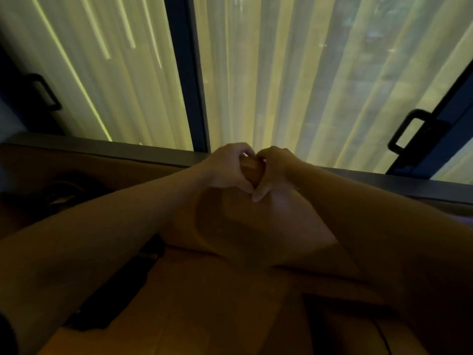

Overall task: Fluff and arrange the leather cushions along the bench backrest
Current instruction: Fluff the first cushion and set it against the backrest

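1. I am looking at what seems a lounge or home sitting area, dimly lit.
2. Sheer curtains (294,80) are hanging behind tall glass panels and glowing yellow-green with outside light.
3. Dark window frames (186,73) are dividing the panes, with black handles (409,131) showing at both sides.
4. A grey ledge (102,147) is running below the glass.
5. A tan leather bench (204,303) is lying beneath me, with leather cushions (243,221) standing against its backrest.

Sheer curtains (281,80) are hanging across the whole window, glowing yellowish. A dark frame post (185,73) is splitting them, and black handles (409,131) are sitting at both edges (43,92).
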`<action>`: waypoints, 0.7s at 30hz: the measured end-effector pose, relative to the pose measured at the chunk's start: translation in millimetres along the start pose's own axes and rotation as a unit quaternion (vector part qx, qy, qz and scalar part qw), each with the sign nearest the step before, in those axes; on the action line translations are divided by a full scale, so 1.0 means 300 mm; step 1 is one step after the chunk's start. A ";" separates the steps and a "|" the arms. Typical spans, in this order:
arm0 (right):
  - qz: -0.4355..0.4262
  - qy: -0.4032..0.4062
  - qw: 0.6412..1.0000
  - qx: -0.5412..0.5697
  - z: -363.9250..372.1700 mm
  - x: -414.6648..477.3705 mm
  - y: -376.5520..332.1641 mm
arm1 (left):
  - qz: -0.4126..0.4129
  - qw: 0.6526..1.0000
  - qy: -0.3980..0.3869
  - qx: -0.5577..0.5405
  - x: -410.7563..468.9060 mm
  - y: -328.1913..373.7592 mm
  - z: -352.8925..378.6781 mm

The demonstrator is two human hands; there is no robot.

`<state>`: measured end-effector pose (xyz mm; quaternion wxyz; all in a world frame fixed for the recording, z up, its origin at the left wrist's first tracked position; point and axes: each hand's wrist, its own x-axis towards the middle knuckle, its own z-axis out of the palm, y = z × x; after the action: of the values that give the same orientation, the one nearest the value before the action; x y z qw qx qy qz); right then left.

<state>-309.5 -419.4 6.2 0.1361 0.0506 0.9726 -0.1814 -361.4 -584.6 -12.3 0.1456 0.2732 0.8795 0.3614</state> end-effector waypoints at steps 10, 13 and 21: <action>0.101 -0.024 0.976 0.193 0.014 0.046 0.128 | -0.053 0.974 -0.146 0.167 -0.035 -0.542 -0.030; 0.137 -0.048 0.977 0.153 0.032 0.089 0.206 | -0.054 0.978 -0.157 0.125 0.038 -0.520 0.047; 0.030 -0.036 0.984 -0.172 0.433 0.183 0.391 | -0.044 0.947 -0.178 0.263 0.152 -0.507 0.372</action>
<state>-312.7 -355.2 -165.5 0.1826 0.0491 0.9819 -0.0089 -404.6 -585.5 -201.3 0.2383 0.3223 0.9144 0.0566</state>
